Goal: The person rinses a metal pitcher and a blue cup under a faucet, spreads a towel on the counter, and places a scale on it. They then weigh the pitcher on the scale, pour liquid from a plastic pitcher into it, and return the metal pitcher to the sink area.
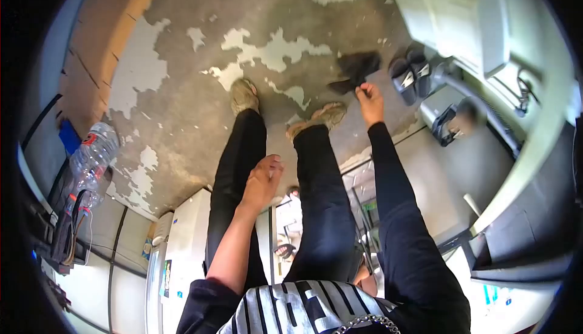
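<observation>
My right hand (370,104) pinches a dark, limp cloth-like item (359,67) that hangs from my fingertips over the floor, its shape blurred. Near my thigh is my left hand (263,182), its fingers loosely curled and partly hidden, with nothing visible in it. Below them show my legs in black trousers and my two tan shoes (245,97). To the right of the dark item, a pair of black slides (410,78) rests on the floor.
Clear plastic bottles (94,152) stand at the left. A white appliance (185,243) is at the lower left. Pale green furniture (455,27) and a grey hose (486,112) are at the right. The floor (200,103) has peeling patches.
</observation>
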